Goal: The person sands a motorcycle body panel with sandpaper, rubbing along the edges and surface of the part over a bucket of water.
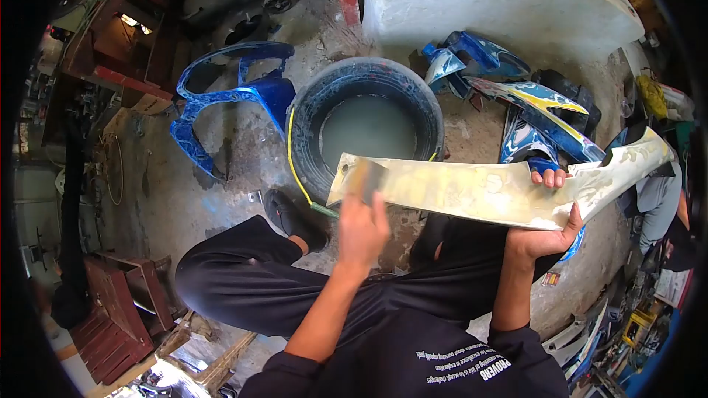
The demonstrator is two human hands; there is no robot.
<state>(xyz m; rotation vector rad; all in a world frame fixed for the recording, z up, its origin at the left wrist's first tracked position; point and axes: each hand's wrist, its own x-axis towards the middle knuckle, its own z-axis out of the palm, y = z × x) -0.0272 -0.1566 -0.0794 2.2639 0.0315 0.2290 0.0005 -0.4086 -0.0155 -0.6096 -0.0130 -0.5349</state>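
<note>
My left hand is closed on a small grey and yellowish sanding block, blurred by motion. It presses the block to the left end of a long cream-coloured body panel with patchy, worn paint. My right hand grips the panel from below near its right part, fingertips over the far edge and thumb at the near side. The panel lies across above my lap, its left end over the near rim of a black bucket. Cloudy water stands in the bucket.
A blue fairing frame stands left of the bucket on the stained concrete floor. Several blue, white and yellow fairing pieces lie to the right, near a pale curved wall. A reddish wooden stool is at lower left.
</note>
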